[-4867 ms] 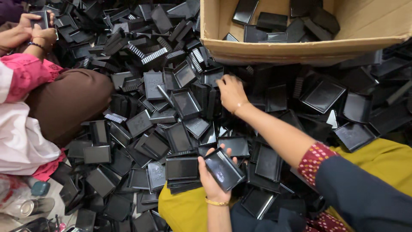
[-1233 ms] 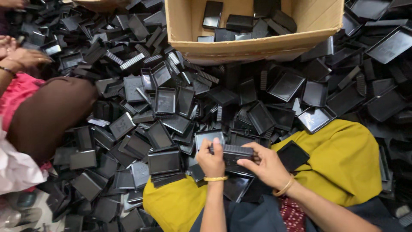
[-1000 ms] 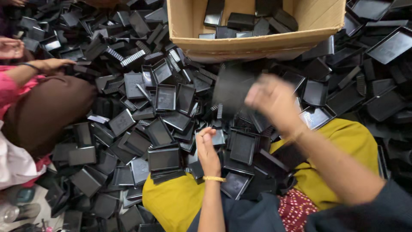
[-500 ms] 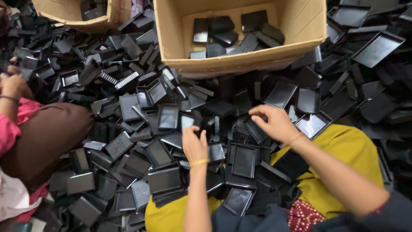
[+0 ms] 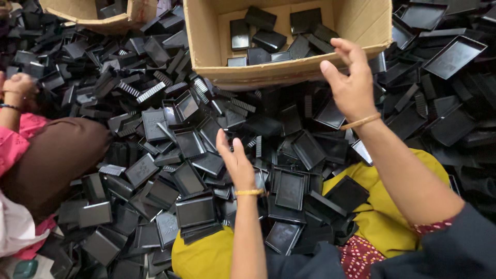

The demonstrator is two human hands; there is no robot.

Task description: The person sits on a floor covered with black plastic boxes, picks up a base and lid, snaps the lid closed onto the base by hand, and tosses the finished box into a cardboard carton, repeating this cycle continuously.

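Note:
My right hand (image 5: 351,82) hangs open with fingers spread just in front of the near wall of a cardboard box (image 5: 268,77), holding nothing. Several black plastic trays (image 5: 268,39) lie inside the box. My left hand (image 5: 236,160) is open, fingers extended, hovering over the heap of black plastic trays (image 5: 191,181) that covers the floor; it holds nothing. A tray with a raised rim (image 5: 290,189) lies just right of my left wrist. My yellow-clothed lap (image 5: 392,217) shows beneath the trays.
Another person sits at the left, with a pink sleeve (image 5: 18,142), brown knee (image 5: 57,155) and a hand (image 5: 18,85). A second cardboard box (image 5: 98,13) stands at the top left. Larger black trays (image 5: 452,54) pile up at the right.
My right hand rose from the pile toward the box and now hangs open at its front wall. My left hand stayed over the heap. The view shifted down, showing more of both boxes.

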